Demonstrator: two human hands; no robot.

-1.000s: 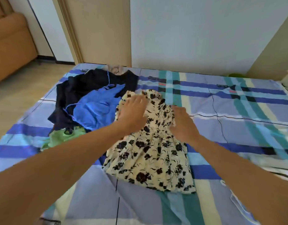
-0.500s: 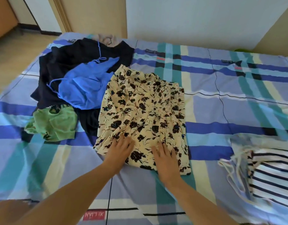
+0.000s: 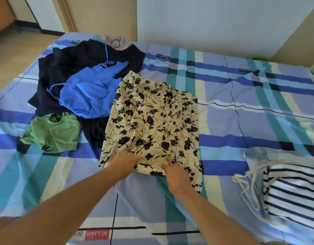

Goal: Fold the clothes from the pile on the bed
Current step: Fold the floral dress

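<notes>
Floral dress gripped at near hem
Left hand and right hand pinch it, fingers curled; it lies on the plaid bedsheet beside the pile. Red label reads "XILIAN", upside down.

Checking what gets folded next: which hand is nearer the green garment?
Left. The left hand grips the floral dress hem right of the green garment; the right hand, farther right.
</notes>
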